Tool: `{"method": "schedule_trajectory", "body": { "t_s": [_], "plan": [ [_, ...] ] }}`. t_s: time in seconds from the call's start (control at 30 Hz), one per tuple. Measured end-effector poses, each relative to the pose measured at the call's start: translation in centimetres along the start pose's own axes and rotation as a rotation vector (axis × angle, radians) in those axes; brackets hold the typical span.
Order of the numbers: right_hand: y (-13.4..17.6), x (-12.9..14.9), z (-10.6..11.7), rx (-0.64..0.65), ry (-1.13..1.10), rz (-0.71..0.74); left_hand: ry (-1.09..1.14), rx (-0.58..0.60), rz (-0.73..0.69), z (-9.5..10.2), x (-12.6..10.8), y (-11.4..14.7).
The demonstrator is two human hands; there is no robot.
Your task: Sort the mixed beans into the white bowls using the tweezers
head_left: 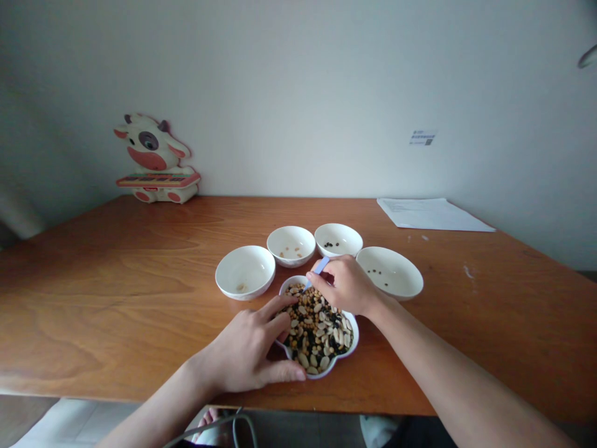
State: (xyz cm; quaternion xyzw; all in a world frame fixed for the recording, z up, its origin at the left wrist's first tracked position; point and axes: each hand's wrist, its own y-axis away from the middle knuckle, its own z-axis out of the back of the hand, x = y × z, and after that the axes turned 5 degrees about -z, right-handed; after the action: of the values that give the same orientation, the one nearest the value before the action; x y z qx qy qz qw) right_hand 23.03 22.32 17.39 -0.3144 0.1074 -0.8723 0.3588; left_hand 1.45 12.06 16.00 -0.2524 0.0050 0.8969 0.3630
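A white scalloped bowl near the table's front edge is filled with mixed peanuts, yellow beans or kernels and dark seeds. My left hand holds its left side, thumb along the near rim and forefinger reaching over the mix. Pale purple plastic tweezers are pinched in my right hand, tip down in the far part of the mix. Behind stand several white bowls in an arc: a left bowl with a few pale pieces, a second bowl with orange-yellow bits, a third bowl and a right bowl with dark ones.
A cow-shaped toy keyboard stands at the back left of the wooden table. White papers lie at the back right, near the wall. A small label is stuck on the wall. Below the front edge hangs a cable.
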Motion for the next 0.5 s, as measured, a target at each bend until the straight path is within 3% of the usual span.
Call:
{"method": "schedule_trajectory", "body": {
  "t_s": [0.1, 0.33, 0.5],
  "plan": [
    [0.0, -0.1, 0.1, -0.070, -0.041, 0.021, 0.005, -0.002, 0.000, -0.1, 0.0, 0.1],
    [-0.7, -0.1, -0.1, -0.386, -0.053, -0.046, -0.023, 0.002, -0.013, 0.1, -0.1, 0.0],
    [-1.6, -0.7, -0.6, -0.423, 0.010, -0.126, -0.029, 0.009, -0.015, 0.1, -0.2, -0.1]
  ]
}}
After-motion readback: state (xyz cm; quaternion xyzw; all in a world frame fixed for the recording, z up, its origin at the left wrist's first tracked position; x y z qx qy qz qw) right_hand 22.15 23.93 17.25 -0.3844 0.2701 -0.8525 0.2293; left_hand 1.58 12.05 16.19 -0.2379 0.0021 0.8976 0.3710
